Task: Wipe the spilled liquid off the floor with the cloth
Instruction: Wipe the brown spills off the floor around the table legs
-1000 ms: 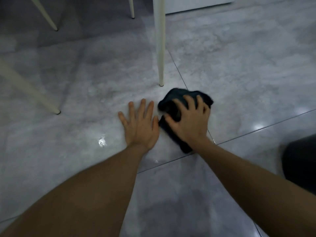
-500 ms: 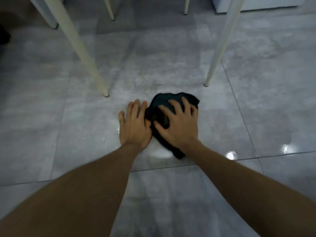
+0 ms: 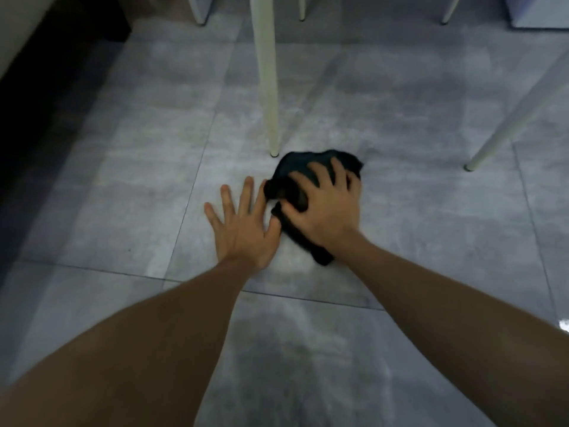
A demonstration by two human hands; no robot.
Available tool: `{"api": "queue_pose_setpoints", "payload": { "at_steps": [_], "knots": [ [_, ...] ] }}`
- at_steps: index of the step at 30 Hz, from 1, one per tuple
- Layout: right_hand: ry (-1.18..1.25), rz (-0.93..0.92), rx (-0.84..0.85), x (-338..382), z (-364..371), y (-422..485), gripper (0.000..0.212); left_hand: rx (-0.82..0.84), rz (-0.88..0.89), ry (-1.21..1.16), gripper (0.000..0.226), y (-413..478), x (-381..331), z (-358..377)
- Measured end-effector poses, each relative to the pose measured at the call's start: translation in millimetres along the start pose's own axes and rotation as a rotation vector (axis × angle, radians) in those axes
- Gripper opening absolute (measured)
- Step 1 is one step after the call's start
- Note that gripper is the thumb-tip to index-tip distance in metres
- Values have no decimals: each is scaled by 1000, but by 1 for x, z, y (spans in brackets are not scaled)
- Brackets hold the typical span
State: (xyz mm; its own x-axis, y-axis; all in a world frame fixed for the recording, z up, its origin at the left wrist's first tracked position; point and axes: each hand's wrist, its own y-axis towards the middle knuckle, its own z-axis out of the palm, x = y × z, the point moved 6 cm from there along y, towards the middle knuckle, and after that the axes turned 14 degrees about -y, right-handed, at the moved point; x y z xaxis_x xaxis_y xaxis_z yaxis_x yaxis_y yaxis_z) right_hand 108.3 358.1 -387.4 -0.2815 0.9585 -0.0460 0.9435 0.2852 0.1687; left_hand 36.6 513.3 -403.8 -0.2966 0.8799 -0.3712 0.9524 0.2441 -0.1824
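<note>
Since half a second ago, both hands look to have slid on across the floor [image 3: 415,211], and now the nearest cream chair leg [image 3: 266,75] stands just past the cloth [image 3: 295,167], where before the legs were off to each side.

That cloth is dark, almost black, and all bunched up in a lump. It lies on the grey floor tiles, near the foot of that chair leg but not touching it. One end pokes out from under the wrist, close to a tile line.

On top of it sits the right hand [image 3: 326,211], pressing down with fingers spread and bent, gripping the cloth. Next to it the left hand [image 3: 243,226] lies flat on the tile, fingers wide apart, holding nothing. Its thumb is right beside the cloth, maybe touching.

A pale shiny patch shows on the tile near the hands. I cannot tell if it is wet.

Another chair leg [image 3: 520,115] slants down on the right, well apart from the cloth. More leg tips show along the top edge of the floor
</note>
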Motion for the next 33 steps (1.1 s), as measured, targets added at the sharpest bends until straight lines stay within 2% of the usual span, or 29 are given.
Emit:
{"api": "queue_pose_setpoints", "payload": {
  "at_steps": [4, 9, 13, 18, 21, 23, 24, 27, 29, 32, 33],
  "knots": [
    [-4, 35, -52, -37, 1, -14, 65, 4, 10, 36, 74, 0, 3, 3],
    [-13, 274, 52, -79, 18, 83, 72, -29, 18, 23, 68, 4, 5, 10],
    [-5, 153, 114, -40, 25, 125, 74, -49, 16, 4, 62, 2, 7, 5],
    [15, -21, -4, -34, 6, 37, 66, -51, 9, -3, 58, 2, 2, 3],
    [1, 71, 34, -33, 5, 9, 66, -21, 10, 17, 58, 1, 2, 5],
    [22, 161, 66, -11, 2, 13, 67, -14, 32, 33, 57, 2, 1, 5],
    [34, 144, 74, 8, 1, 16, 68, -23, 42, 27, 58, 3, 2, 3],
    [51, 42, 62, 57, -1, 8, 66, -156, 83, -266, 59, -3, 10, -17],
    [65, 9, 53, 57, -5, -10, 63, -213, 102, -521, 55, -14, 14, -24],
    [84, -71, 11, 44, -16, -48, 64, -269, -70, -856, 45, -19, 24, -39],
    [86, -101, 17, 42, -18, -60, 65, -272, -113, -874, 42, -17, 25, -45]
  ]
}}
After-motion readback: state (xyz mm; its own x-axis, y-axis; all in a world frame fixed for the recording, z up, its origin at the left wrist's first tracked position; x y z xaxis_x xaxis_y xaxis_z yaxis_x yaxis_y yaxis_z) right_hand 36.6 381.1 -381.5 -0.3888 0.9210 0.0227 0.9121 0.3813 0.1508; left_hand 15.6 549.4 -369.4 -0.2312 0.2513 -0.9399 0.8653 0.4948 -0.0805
